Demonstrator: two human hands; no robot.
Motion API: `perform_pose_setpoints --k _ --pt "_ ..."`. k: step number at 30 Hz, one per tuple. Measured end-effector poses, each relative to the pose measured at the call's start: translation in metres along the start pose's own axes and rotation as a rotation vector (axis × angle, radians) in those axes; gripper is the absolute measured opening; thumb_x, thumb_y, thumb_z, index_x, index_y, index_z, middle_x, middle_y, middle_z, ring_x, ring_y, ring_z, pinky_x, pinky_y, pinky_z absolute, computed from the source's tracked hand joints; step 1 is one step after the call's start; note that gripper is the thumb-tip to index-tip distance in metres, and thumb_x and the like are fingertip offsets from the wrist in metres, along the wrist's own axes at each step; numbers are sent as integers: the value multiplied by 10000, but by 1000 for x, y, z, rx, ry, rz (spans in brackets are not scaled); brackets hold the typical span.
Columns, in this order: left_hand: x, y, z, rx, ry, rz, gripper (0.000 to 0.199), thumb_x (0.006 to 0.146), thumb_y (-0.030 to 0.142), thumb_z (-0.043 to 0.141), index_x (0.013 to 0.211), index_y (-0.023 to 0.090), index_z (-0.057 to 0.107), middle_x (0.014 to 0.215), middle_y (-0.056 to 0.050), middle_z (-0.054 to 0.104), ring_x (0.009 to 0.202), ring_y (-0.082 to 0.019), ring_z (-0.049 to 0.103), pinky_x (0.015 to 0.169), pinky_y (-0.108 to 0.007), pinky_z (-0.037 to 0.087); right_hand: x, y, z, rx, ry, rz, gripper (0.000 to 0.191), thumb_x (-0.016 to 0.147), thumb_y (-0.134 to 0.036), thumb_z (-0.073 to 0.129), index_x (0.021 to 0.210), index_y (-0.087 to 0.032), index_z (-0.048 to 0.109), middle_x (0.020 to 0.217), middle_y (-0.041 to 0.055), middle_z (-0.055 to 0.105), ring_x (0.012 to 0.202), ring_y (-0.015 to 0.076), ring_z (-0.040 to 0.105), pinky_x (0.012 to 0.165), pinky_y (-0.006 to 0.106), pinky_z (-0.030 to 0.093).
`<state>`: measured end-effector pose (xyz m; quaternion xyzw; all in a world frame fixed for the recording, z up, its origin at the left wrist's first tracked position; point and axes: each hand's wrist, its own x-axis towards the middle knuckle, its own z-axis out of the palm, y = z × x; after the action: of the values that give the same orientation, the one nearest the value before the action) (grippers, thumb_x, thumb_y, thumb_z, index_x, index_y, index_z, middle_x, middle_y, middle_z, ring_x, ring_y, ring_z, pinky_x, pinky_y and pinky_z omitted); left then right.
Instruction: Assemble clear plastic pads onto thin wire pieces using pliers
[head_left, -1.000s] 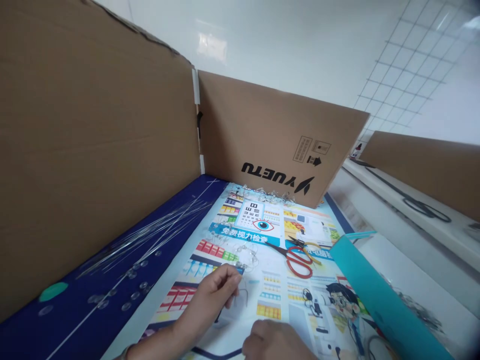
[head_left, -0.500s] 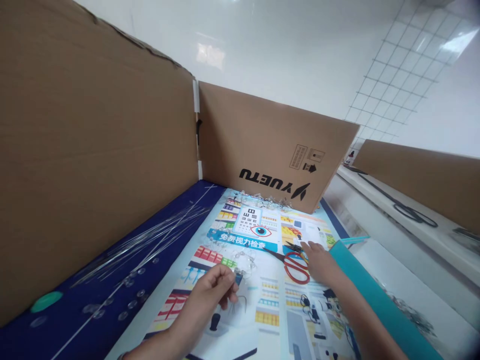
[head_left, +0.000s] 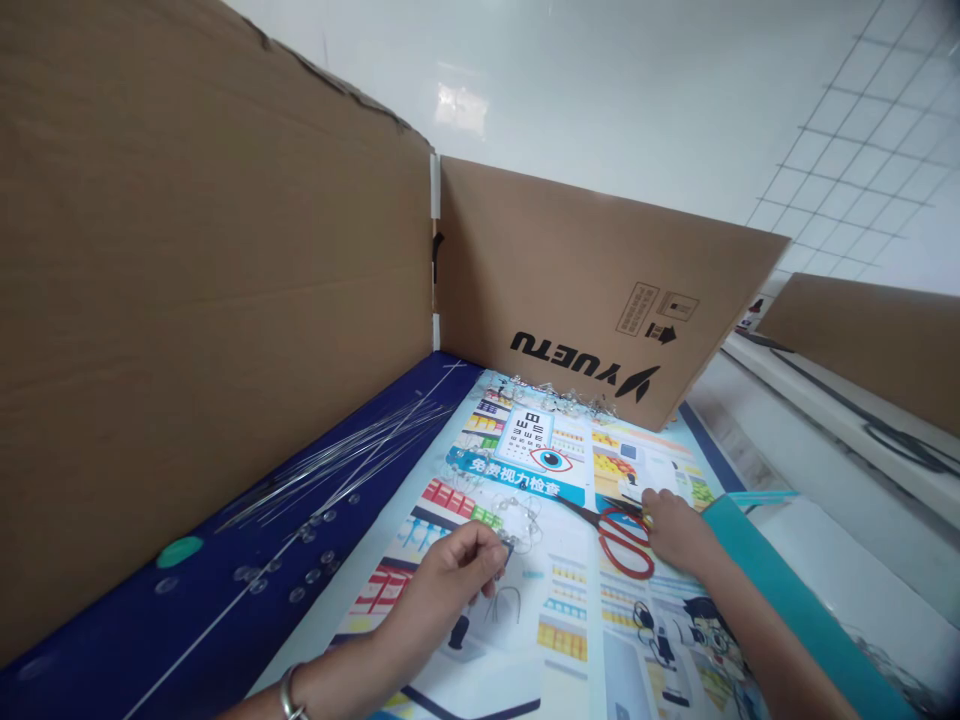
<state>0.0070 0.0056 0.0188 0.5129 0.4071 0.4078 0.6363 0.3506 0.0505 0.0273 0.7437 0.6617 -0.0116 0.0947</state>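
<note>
Right hand point(head_left: 675, 530), lower before, now has curled fingers point(head_left: 649, 508) on red scissors point(head_left: 624, 545) (left hand point(head_left: 450, 590) pinches something small point(head_left: 504, 548)).

The scissors point(head_left: 622, 543) lie on the poster point(head_left: 562, 640), and the folder point(head_left: 780, 590) is at its right. The wires point(head_left: 337, 460) lie on the mat point(head_left: 97, 625) at its left, and cardboard point(head_left: 600, 290) stands behind.
</note>
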Motion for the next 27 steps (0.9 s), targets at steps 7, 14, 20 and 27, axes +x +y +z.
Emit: perform_pose_setpoints --k 7,14,20,27 --pt "-3 -2 1 87 -68 36 187 794 311 556 692 165 502 587 43 474 524 -89 439 502 -205 315 -27 -9 -14 346 182 83 272 866 -301 309 993 -138 486 928 143 544 869 241 505 718 335 350" --pt "-8 -6 3 194 -125 85 171 806 291 528 700 157 514 593 38 454 554 -98 420 530 -211 326 -93 -107 -24 1153 -94 -97 361 833 -504 436 985 -196 548 604 -32 494 580 126 492 591 250 402" --pt "-9 -9 7 313 -117 106 163 793 268 530 679 151 533 589 30 458 572 -105 416 537 -212 324 -107 -150 -11 1481 -285 -208 290 749 -444 608 798 -164 551 567 -43 472 534 88 443 538 223 364" --pt "-11 -18 13 234 -166 19 171 804 282 531 687 161 502 580 36 458 526 -97 447 504 -206 346 -106 -146 15 1501 -340 -182 301 747 -436 621 817 -153 546 504 -40 499 470 85 436 493 223 334"
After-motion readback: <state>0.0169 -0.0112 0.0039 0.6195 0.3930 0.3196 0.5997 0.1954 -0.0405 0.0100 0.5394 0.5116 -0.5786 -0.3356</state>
